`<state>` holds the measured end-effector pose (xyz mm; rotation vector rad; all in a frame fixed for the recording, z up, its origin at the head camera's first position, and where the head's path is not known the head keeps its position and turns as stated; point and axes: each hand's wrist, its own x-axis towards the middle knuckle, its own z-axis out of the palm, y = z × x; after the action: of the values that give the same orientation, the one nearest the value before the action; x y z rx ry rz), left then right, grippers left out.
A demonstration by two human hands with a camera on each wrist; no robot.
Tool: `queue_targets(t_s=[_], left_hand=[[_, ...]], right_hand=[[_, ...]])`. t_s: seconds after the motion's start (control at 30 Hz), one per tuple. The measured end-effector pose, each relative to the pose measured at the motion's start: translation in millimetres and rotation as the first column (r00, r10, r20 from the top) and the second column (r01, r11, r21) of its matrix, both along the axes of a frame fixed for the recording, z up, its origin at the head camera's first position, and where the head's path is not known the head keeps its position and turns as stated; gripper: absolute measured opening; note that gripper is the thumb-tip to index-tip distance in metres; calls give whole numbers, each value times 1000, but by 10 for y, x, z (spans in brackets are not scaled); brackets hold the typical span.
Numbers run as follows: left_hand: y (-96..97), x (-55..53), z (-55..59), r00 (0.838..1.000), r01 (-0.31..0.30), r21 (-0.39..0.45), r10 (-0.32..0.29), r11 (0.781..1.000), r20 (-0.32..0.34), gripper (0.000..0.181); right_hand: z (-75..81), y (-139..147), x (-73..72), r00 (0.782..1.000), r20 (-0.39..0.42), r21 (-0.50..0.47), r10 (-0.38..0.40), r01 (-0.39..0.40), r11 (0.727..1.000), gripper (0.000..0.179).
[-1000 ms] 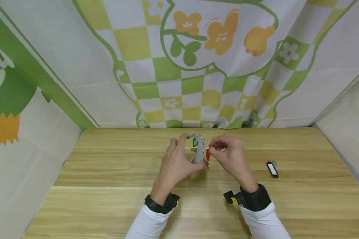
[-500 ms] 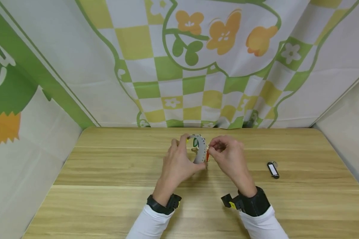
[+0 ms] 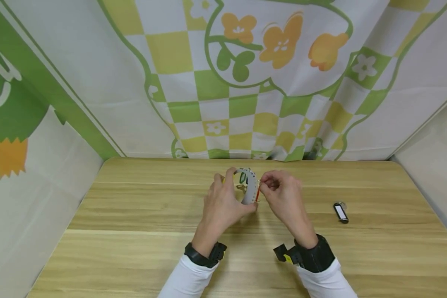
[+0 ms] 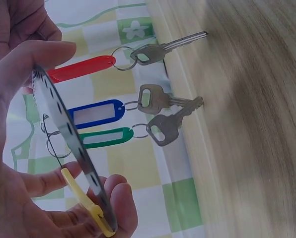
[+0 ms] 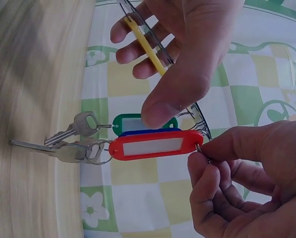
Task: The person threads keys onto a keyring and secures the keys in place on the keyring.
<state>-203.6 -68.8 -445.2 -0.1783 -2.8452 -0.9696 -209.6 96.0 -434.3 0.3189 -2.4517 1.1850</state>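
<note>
Between thumb and fingers, my left hand holds upright a flat grey key ring with holes along its band. A thin wire and a yellow clasp show on this ring in the left wrist view. A blue key tag and a green key tag hang at it, each with a metal key. My right hand pinches the small split ring of a red key tag, close beside the band. From the red tag hangs another key. Whether key tips touch the table is unclear.
A black key tag with a white label and a small ring lies to the right on the wooden table. A patterned curtain hangs along the table's far edge.
In the head view the red tag has turned from its broad face to nearly edge-on. Both hands keep their grips and have barely shifted.
</note>
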Motion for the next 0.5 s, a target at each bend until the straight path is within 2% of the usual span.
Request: queue_targets(t_s=[0.3, 0.5], left_hand=[[0, 0, -9, 1000, 5, 1, -5, 1000, 10, 99], [1, 5, -7, 1000, 1, -12, -1, 1000, 20, 100]], right_hand=[[-5, -8, -2, 1000, -4, 15, -12, 12, 1000, 11], [-14, -22, 2, 999, 28, 14, -18, 17, 1000, 9]])
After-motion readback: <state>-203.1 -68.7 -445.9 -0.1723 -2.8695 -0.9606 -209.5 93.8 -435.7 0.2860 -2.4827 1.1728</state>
